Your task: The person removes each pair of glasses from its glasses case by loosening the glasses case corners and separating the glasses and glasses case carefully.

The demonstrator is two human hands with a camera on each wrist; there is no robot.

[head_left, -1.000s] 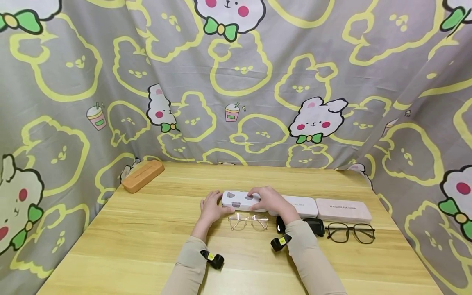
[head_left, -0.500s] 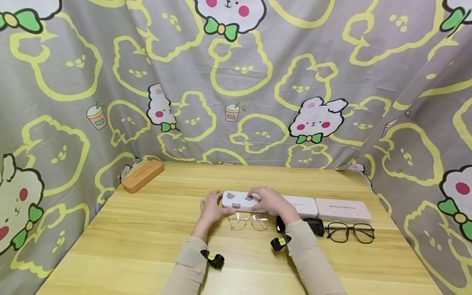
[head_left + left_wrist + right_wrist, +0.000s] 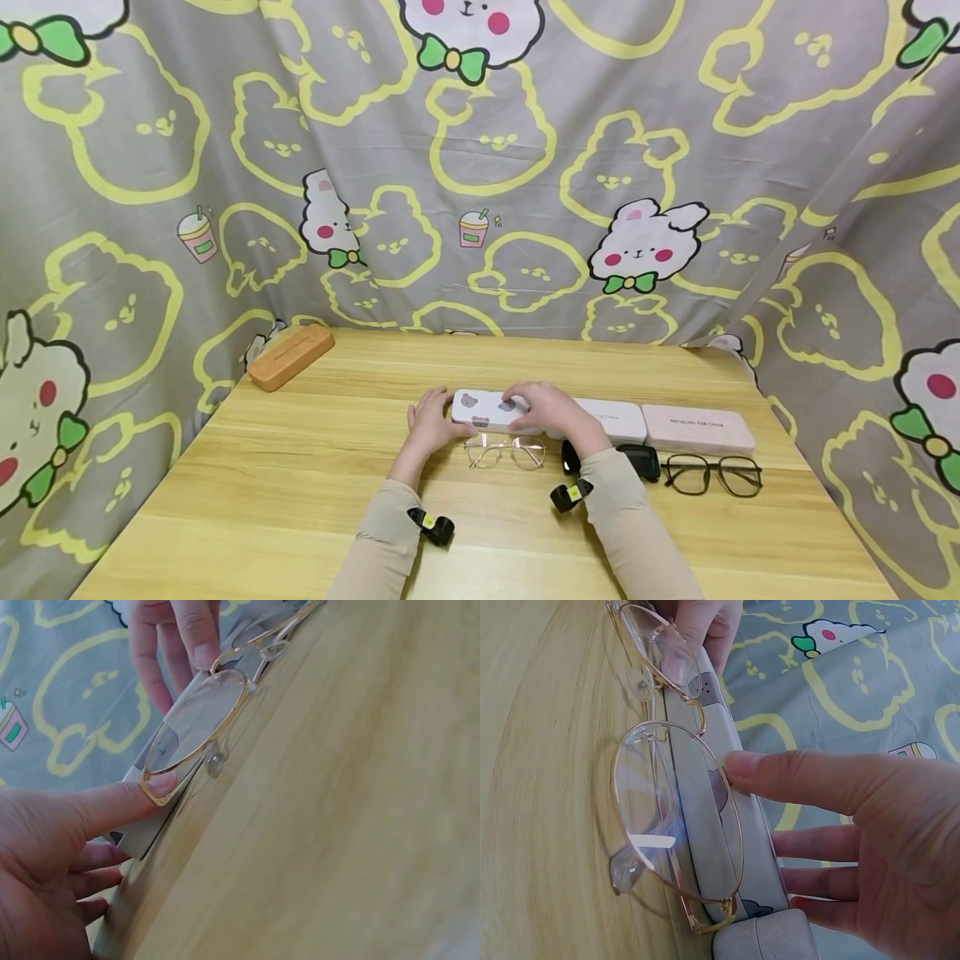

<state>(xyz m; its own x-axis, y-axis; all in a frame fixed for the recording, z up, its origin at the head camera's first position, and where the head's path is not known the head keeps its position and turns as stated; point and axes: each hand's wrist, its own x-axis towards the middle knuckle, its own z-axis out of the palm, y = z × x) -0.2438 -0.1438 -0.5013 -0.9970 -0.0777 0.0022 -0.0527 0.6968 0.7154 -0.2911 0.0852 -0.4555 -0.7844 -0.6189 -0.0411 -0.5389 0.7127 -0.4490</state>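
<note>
A white glasses case (image 3: 487, 408) with grey bear heads lies lengthwise on the table. My left hand (image 3: 432, 425) holds its left end, thumb on the front side and fingers around the end. At the right part, my right hand (image 3: 553, 408) grips the same case, its thumb in front and fingers reaching over to the back. Gold-rimmed glasses (image 3: 505, 452) with clear lenses lie just in front of the case. In the left wrist view, the left thumb shows behind the lower corner of the glasses (image 3: 199, 724). The right wrist view shows the case (image 3: 720, 802) behind both lenses.
To the right, a plain white case (image 3: 618, 421) and a pale pink case (image 3: 697, 429) continue the row. Black sunglasses (image 3: 640, 461), partly behind the right forearm, and black-framed glasses (image 3: 712, 475) lie before them. An orange-brown case (image 3: 291, 358) sits at the back left, near the curtain (image 3: 390, 308).
</note>
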